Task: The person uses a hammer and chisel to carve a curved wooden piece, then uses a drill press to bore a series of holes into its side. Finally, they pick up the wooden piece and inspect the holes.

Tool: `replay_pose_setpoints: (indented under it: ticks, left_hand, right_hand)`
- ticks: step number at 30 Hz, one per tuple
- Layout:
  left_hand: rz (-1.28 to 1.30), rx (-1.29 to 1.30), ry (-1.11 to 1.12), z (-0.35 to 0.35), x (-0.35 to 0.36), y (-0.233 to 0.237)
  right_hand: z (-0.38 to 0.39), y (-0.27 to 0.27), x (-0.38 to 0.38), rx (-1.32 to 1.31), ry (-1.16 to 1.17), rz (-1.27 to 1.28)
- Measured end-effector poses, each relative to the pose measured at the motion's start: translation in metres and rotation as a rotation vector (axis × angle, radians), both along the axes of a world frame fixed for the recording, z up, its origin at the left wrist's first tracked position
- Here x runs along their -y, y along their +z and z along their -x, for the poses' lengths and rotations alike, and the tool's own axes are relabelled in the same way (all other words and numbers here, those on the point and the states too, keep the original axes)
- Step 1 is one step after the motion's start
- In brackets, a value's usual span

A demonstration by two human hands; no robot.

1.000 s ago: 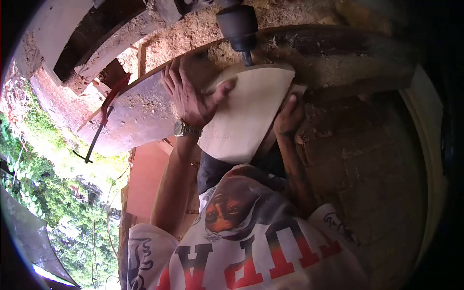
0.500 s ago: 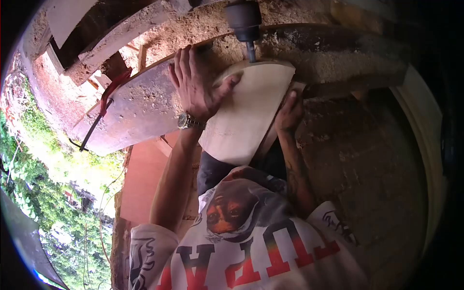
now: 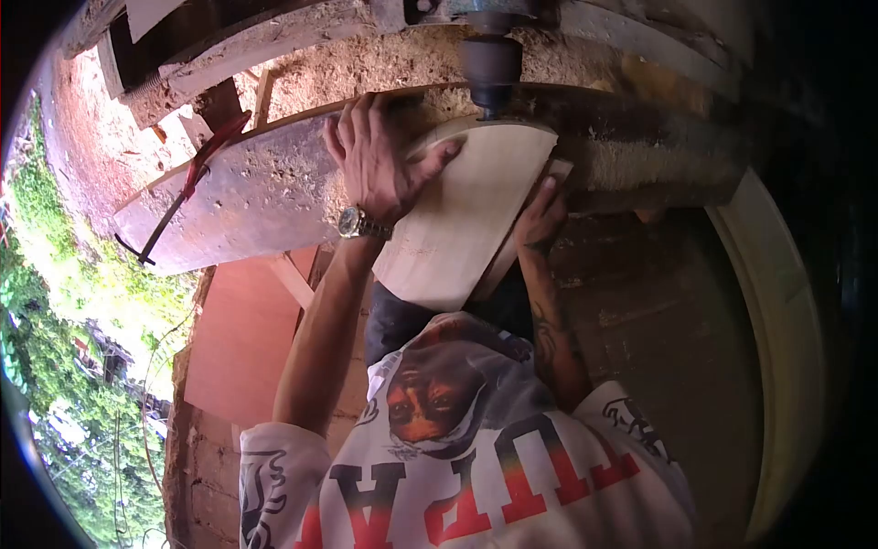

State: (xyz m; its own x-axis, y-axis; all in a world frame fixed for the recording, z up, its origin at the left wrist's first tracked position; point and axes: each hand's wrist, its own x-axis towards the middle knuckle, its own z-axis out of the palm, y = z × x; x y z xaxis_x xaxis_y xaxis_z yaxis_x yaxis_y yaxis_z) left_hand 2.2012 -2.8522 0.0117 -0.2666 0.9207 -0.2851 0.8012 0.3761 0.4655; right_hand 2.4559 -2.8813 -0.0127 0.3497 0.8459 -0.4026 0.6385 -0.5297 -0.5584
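A pale wooden board (image 3: 462, 210) with a curved far edge lies slanted over the near edge of the worktable (image 3: 265, 206). A dark tool chuck (image 3: 492, 69) hangs right at that curved edge, its bit mostly hidden. My left hand (image 3: 373, 165), with a watch on the wrist, has its thumb on the board's left side and its fingers stretched out over the table. On the board's right side, my right hand (image 3: 541, 215) is closed round the edge, beside a narrower wooden piece (image 3: 560, 170) partly under the board.
A red-handled clamp (image 3: 192, 178) sits at the table's left part. Wood dust and chips cover the surfaces behind. A reddish panel (image 3: 242, 352) stands below left, with greenery outside beyond it. A long pale curved strip (image 3: 777, 320) runs down the right.
The view has shifted slightly. The chuck now sits closer to the board's curved edge, and less of its bit shows. Both hands keep their places on the board.
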Motion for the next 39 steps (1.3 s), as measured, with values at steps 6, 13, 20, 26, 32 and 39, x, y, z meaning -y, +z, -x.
replay_pose_setpoints:
  ticks: [6,13,20,26,32,39]
  left_hand:
    - [-0.016,0.006,0.015,0.002,-0.002,-0.003]
    - [0.020,0.017,0.000,-0.011,0.012,-0.004]
    - [0.036,0.039,0.043,-0.012,0.013,-0.007]
    - [0.023,0.011,0.070,-0.010,0.009,-0.005]
    - [0.035,0.002,0.081,-0.008,0.006,-0.003]
    - [-0.006,-0.008,0.063,-0.007,0.003,-0.002]
  right_hand:
    - [0.007,0.009,-0.008,-0.047,0.002,-0.013]
    - [-0.010,0.001,0.021,0.052,0.051,-0.058]
    - [-0.012,0.004,0.009,0.045,0.035,0.054]
    - [-0.013,-0.005,-0.001,-0.016,0.081,-0.066]
    - [-0.009,-0.001,-0.008,0.019,0.068,0.004]
    - [0.008,0.013,-0.019,-0.061,0.029,-0.066]
